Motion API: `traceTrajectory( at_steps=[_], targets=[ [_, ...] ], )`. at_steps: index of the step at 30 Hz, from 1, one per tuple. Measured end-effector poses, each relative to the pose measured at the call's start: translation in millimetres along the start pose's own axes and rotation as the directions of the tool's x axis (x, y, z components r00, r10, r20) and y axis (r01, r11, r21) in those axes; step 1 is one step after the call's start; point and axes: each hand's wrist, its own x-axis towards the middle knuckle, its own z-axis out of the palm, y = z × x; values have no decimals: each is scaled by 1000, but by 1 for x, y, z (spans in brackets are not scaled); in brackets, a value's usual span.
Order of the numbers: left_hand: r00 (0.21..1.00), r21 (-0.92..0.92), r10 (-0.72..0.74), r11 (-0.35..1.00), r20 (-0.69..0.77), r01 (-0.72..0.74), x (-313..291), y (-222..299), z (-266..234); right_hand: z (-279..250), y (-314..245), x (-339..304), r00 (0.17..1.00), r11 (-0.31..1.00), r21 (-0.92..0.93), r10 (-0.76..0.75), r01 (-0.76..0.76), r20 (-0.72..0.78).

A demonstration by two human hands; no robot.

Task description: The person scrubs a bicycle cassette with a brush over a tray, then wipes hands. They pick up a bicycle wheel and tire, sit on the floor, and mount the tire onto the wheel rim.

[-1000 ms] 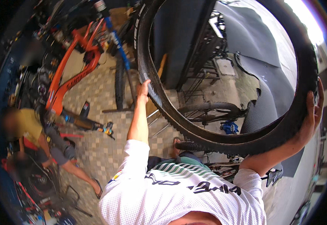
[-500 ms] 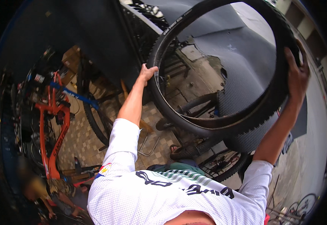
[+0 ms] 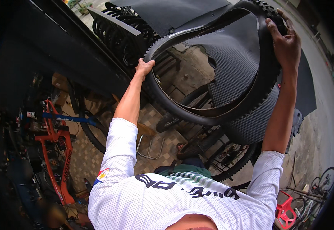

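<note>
Up in the air, in front of the white shirt [image 3: 167, 201], a big black tire [image 3: 268, 51] is hanging from the person's grip. The left hand [image 3: 145, 67] is pinching the tire at its left edge. The thumb is lying over the side of the rubber and pointing in toward the big hole, while most of the other fingers are hiding behind. The right hand [image 3: 287, 44] is gripping the tire at its top right edge, higher in the view than the left hand. Its thumb and fingers are wrapping around the bumpy rubber, and the rubber is sitting snugly between them. Near the right hand, the ring is bending out of round and making a soft corner. The lower part of the ring is curving down below the grip, across the space between the arms.

Through the hole, a dark bumpy mat [image 3: 234, 73] is showing. Below the tire, a bike wheel [image 3: 228, 177] is standing low near the mat. A foot [image 3: 180, 146] in a sandal is resting by the right edge of the tiled floor [image 3: 169, 147]. Toward the floor's left edge, an orange bike frame [image 3: 66, 168] is standing, and a blue bar [image 3: 71, 118] is crossing near its top.
</note>
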Motion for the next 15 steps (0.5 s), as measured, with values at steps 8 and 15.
traceTrajectory(
  at_steps=[8,15],
  targets=[
    [989,63,106,993,-99,-100,-6,32,-15,-11,15,10,990,974,-181,-142,139,-3],
    [934,43,210,977,-289,-207,-45,86,-48,-54,35,19,983,960,-276,-101,55,-154]
  ],
)
